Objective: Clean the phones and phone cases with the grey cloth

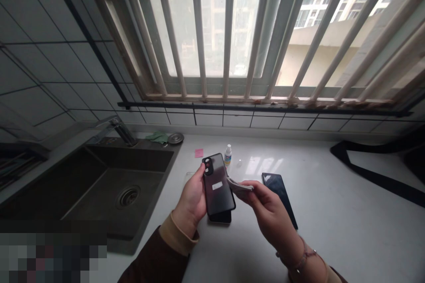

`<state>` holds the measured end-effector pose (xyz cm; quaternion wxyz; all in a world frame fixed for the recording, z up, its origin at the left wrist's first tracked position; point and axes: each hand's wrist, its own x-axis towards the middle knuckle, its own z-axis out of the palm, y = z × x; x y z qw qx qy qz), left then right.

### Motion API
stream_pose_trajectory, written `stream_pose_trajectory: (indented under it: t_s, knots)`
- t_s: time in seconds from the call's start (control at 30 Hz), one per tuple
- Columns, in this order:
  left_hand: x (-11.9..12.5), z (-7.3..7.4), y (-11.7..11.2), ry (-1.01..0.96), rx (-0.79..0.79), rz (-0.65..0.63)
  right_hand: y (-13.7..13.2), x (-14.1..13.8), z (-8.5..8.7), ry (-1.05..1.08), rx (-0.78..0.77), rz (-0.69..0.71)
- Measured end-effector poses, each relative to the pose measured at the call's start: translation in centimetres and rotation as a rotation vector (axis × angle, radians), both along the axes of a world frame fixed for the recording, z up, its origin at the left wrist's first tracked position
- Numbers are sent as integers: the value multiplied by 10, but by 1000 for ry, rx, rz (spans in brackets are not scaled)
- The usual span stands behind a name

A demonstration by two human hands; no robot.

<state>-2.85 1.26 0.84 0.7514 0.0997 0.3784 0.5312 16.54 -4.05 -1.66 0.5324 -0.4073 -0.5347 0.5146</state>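
1. A barred window (212,31) spans the top of the frame, pale bars crossing the glass and a high-rise apartment block standing beyond
2. A tiled wall (49,70) rises in shadow at left, meeting the window's dark lower ledge
3. A white countertop (335,234) runs beneath the window, a black strap (375,172) lying across its far right side
4. A dark sink (99,172) is set into the counter at left, with a round drain (128,196) in its basin and a faucet (122,131) behind it
5. The left hand (191,196) firmly grasps a black smartphone (217,190), holding it tilted just above the counter, back facing up, with a camera bump and a small white label showing
6. The right hand (268,212) pinches a grey cloth (239,187) between thumb and fingers, pressing it to the black smartphone's edge
7. A second phone (219,217) lies on the counter below the raised one, partly hidden, while a glossy dark phone (278,194) rests just beside the right hand
8. Beyond the hands stand a small dropper bottle (227,154) and a pink sticky note (198,152); a green cloth (158,137) and a metal disc (175,138) sit behind the sink
9. A beaded bracelet (300,261) circles the right wrist
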Motion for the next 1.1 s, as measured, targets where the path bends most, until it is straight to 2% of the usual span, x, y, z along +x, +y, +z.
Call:
stream_pose_trajectory:
  t_s: [0.13, 0.2, 0.3, 0.4, 0.53, 0.63, 0.77, 0.97, 1.1]
  knots:
    - [0, 1, -12, 42, 93, -345, 10, 8, -7, 205, -54, -283]
    - [1, 1, -20, 50, 169, -529, 15, 12, -8, 316, -102, -356]
    - [3, 1, -29, 46, 210, -731, 19, 14, -7, 363, -185, -304]
    - [4, 3, -33, 56, 199, -808, 19, 13, -8, 271, -258, -206]
    - [2, 4, -35, 82, 187, -901, 21, 15, -11, 152, -308, -196]
    - [2, 2, -32, 108, 184, -884, 21, 17, -11, 148, -277, -112]
    - [4, -3, -27, 123, 175, -741, 16, 15, -8, 175, -230, 65]
    - [0, -3, -23, 73, 186, -694, 14, 15, -12, 112, -95, 45]
    - [-1, -5, -20, 53, 169, -607, 16, 17, -12, 91, -42, 38]
